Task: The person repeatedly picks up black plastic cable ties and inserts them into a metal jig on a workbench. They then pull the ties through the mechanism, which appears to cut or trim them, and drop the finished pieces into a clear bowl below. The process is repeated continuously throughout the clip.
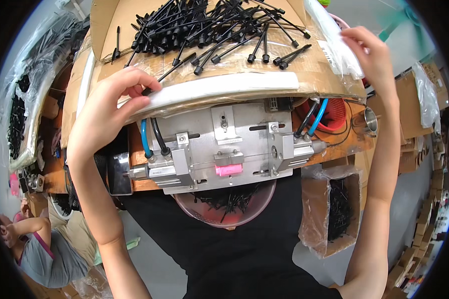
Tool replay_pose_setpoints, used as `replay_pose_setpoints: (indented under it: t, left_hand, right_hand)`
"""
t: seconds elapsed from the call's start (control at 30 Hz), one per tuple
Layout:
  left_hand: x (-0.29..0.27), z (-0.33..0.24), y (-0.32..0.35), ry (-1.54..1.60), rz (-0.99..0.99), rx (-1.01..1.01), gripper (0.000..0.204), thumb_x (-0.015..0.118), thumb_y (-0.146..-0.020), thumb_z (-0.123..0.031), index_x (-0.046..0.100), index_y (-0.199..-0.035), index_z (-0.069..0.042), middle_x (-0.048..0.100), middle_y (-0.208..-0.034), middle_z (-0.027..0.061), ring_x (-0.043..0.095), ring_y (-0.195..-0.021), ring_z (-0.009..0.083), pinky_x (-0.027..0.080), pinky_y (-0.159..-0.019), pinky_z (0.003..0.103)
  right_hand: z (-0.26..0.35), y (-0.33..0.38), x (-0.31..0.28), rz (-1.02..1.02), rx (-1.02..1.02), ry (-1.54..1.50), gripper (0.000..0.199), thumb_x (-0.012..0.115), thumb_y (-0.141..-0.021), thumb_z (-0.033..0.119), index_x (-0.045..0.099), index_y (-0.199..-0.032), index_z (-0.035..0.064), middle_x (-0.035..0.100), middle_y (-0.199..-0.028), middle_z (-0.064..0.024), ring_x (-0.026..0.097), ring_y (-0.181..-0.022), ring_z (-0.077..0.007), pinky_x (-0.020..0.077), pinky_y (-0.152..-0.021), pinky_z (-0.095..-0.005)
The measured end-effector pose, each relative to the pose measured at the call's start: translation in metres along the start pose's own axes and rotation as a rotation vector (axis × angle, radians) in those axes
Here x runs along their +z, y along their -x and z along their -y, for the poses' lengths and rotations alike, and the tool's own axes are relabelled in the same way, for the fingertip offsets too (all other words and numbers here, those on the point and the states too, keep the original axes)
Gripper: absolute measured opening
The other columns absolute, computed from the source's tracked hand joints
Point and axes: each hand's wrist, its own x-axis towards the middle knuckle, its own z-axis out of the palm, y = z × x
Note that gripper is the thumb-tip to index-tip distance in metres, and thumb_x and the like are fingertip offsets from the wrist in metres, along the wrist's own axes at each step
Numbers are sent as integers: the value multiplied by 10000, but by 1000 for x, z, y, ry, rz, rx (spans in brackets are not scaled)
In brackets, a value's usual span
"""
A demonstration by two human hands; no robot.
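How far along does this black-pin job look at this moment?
Done: some black pins lie in the pink bowl under the metal fixture. In hand: the left hand touches one pin; the right hand touches a plastic bag. Left: a big pin pile on the cardboard tray.

Assembly workshop; pneumatic jig (224, 149), cardboard parts boxes (334, 214)

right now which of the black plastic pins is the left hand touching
The stray black pin at the cardboard's front edge; its round end sits under the left hand's fingertips, apart from the main pile behind.
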Motion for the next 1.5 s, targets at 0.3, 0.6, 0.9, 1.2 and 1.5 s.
replay_pose_setpoints:
  t: [0.3, 0.6, 0.9, 1.2, 1.5]
  left_hand:
    - [75, -42, 73, -129, -533, -24, 750, 686, -679, 158, 541, -1384, -53, 543, -865, 62, 524, -751, 159, 466, -701, 253]
    - [204, -94, 107, -284, -246, 6, 696, 609, -702, 52, 444, -1376, 103, 469, -904, 79, 500, -814, 201, 476, -774, 303]
    - [197, -94, 96, -335, -173, 21, 709, 604, -710, 45, 422, -1392, 102, 481, -921, 75, 513, -847, 196, 485, -795, 292]
    - [99, -44, -13, -313, -563, 212, 559, 553, -799, 116, 577, -1318, -89, 559, -932, 101, 549, -872, 287, 462, -822, 383]
    - [48, -44, -47, -209, -376, 222, 251, 594, -807, 81, 618, -1027, -39, 604, -877, 144, 592, -892, 326, 486, -802, 381]
  right_hand:
    - [99, -45, 60, 342, -254, -241, 61, 659, -871, 55, 654, -894, -1, 670, -765, -90, 613, -646, -184, 477, -609, -298]
    - [146, -4, 15, -133, 46, -1027, 339, 576, -976, 261, 612, -1118, -45, 700, -995, -187, 687, -927, -247, 568, -695, -277]
    - [173, 82, 12, -387, 153, -981, 247, 662, -922, 86, 594, -1120, -46, 684, -915, -172, 657, -765, -199, 525, -657, -280]
    - [248, 187, 87, -26, 156, -551, 609, 817, -672, -37, 586, -1232, -94, 656, -859, -128, 616, -695, -236, 511, -612, -325]
    - [258, 177, 107, 57, 129, -540, 666, 807, -717, 51, 549, -1324, -37, 552, -710, -55, 521, -618, -191, 447, -567, -335]
